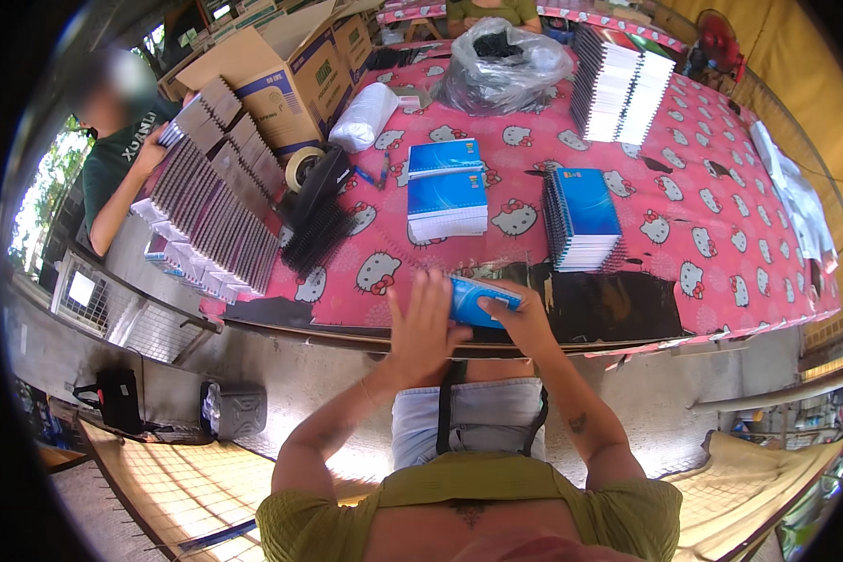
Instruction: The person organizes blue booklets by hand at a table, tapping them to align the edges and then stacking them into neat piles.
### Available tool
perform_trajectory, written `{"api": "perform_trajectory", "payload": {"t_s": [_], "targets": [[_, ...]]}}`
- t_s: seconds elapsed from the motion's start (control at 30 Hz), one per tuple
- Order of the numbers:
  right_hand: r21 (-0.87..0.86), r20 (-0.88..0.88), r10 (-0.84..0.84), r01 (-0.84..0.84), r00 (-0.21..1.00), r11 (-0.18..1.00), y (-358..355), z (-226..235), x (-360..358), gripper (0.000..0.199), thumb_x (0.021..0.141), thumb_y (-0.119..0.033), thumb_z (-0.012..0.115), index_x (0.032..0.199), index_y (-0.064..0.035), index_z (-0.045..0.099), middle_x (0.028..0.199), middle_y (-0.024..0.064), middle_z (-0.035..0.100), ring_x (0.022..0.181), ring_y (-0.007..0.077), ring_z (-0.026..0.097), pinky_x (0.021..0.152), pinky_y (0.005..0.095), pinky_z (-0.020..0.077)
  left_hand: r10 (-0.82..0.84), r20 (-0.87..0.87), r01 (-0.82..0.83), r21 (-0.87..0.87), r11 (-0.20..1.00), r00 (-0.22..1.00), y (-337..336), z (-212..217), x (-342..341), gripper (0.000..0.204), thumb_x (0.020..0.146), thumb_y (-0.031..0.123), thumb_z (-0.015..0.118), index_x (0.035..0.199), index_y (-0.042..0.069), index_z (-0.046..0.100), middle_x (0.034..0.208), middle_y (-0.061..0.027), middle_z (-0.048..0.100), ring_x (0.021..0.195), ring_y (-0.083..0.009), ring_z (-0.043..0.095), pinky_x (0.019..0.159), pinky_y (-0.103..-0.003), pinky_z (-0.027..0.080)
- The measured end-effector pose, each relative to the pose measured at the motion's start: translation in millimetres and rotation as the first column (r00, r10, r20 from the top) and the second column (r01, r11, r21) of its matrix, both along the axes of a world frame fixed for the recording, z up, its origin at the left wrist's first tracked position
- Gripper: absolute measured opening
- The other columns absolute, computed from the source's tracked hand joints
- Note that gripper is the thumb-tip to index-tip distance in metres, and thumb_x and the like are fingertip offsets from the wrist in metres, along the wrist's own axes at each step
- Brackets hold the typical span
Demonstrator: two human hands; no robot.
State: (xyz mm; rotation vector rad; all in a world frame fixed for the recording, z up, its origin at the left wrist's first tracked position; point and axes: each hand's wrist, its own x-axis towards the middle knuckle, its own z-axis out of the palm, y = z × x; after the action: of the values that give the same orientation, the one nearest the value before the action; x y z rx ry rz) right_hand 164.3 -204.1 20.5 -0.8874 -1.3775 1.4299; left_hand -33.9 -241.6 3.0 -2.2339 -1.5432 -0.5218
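A small blue-covered notebook point(468, 303) is at the table's front edge, in front of me. My right hand point(526, 320) grips its right end, thumb pressed on the cover and fingers underneath. My left hand point(423, 320) lies against the left end of the notebook, fingers stretched out and slightly blurred. Just beyond are two piles of blue-covered pads point(447, 201) with no coils that I can make out. To their right stands a stack of coil-bound blue notebooks point(583, 220). Loose black binding coils point(317, 236) lie in a heap to the left, beside a black tape dispenser point(320, 183).
A pink patterned cloth point(515, 217), torn at the front, covers the table. Tall notebook stacks point(217, 201) stand at the left, where a co-worker point(122, 159) handles them. Farther back are cardboard boxes point(295, 80), a plastic bag point(501, 70) and white notebook stacks point(620, 94).
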Motion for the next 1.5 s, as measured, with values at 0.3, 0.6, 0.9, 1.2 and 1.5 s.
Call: {"api": "perform_trajectory", "payload": {"t_s": [0.3, 0.6, 0.9, 1.2, 1.5], "targets": [[0.063, 0.040, 0.048, -0.050, 0.998, 0.997, 5.3, 6.7, 5.2, 0.031, 0.091, -0.009, 0.068, 0.121, -0.0011, 0.067, 0.104, 0.0033, 0.071, 0.091, 0.0072, 0.059, 0.082, 0.0249, 0.0494, -0.158, 0.094, 0.160, -0.018, 0.987, 0.983, -13.7, -18.1, 3.0, 0.086, 0.092, 0.057, 0.050, 0.146, -0.008, 0.032, 0.152, -0.0311, 0.031, 0.144, -0.0470, 0.023, 0.111, -0.069, 0.007], [0.170, 0.129, 0.031, -0.053, 0.991, 0.984, 12.1, -15.0, 17.1, 0.031, 0.089, -0.007, 0.068, 0.120, -0.0026, 0.068, 0.102, 0.0081, 0.073, 0.090, 0.0073, 0.061, 0.081, 0.0262, 0.0507, -0.198, 0.031, 0.198, 0.002, 0.980, 0.980, -16.9, -3.4, 30.6, 0.087, 0.090, 0.061, 0.047, 0.145, -0.005, 0.037, 0.152, -0.0270, 0.034, 0.142, -0.0433, 0.030, 0.111, -0.066, 0.017], [0.265, 0.151, 0.053, -0.092, 0.987, 0.960, 10.8, -28.7, 12.6, 0.036, 0.086, -0.002, 0.067, 0.122, -0.0040, 0.067, 0.102, 0.0093, 0.074, 0.084, 0.0068, 0.061, 0.078, 0.0266, 0.0515, -0.156, 0.140, 0.160, -0.019, 0.987, 0.978, -1.0, 0.5, 37.4, 0.080, 0.095, 0.053, 0.045, 0.147, -0.006, 0.033, 0.154, -0.0286, 0.029, 0.144, -0.0454, 0.025, 0.112, -0.068, 0.011], [0.258, 0.321, -0.034, -0.053, 0.946, 0.965, 16.3, -22.0, 7.1, 0.034, 0.083, -0.007, 0.068, 0.116, -0.0053, 0.070, 0.088, 0.0181, 0.071, 0.071, 0.0193, 0.066, 0.073, 0.0304, 0.0523, -0.195, 0.005, 0.195, 0.013, 0.981, 0.981, 18.6, 9.0, 37.4, 0.081, 0.092, 0.053, 0.049, 0.145, -0.007, 0.035, 0.151, -0.0306, 0.032, 0.143, -0.0463, 0.027, 0.112, -0.068, 0.012], [0.230, 0.372, 0.033, -0.126, 0.928, 0.965, 22.1, -23.8, 10.8, 0.031, 0.083, -0.007, 0.067, 0.114, -0.0054, 0.070, 0.087, 0.0189, 0.071, 0.072, 0.0304, 0.070, 0.067, 0.0361, 0.0523, -0.263, 0.094, 0.270, -0.063, 0.961, 0.960, 6.2, -3.8, 39.7, 0.076, 0.099, 0.054, 0.035, 0.145, -0.006, 0.036, 0.153, -0.0261, 0.032, 0.146, -0.0420, 0.025, 0.114, -0.065, 0.002]]}}
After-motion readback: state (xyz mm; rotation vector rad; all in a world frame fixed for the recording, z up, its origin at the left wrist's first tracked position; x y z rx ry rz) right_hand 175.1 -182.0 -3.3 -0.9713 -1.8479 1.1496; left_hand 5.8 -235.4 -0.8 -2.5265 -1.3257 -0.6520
